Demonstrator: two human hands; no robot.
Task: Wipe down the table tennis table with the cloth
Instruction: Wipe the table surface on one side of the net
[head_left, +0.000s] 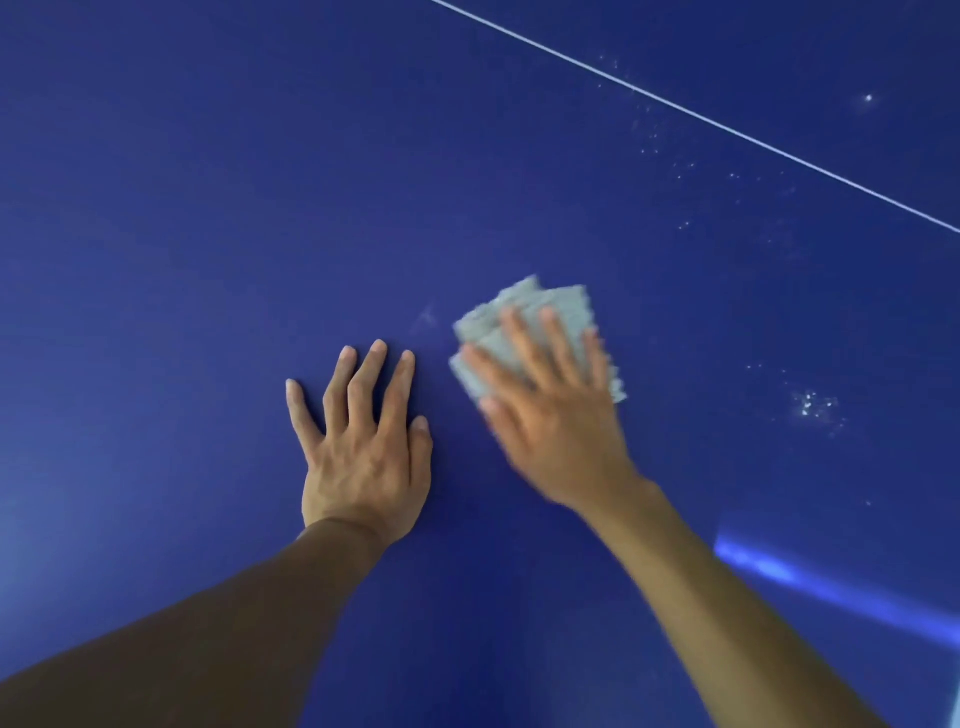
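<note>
The dark blue table tennis table (208, 208) fills the whole view. A folded grey cloth (540, 312) lies flat on it near the middle. My right hand (550, 410) presses down on the cloth with fingers spread, and both look motion-blurred. My left hand (363, 441) rests flat on the bare table just left of the cloth, fingers apart, holding nothing.
A thin white line (701, 117) runs diagonally across the upper right of the table. White specks (815, 405) dot the surface right of the cloth, and more are scattered below the line (654, 140). A bright reflection streak (810, 587) lies at lower right.
</note>
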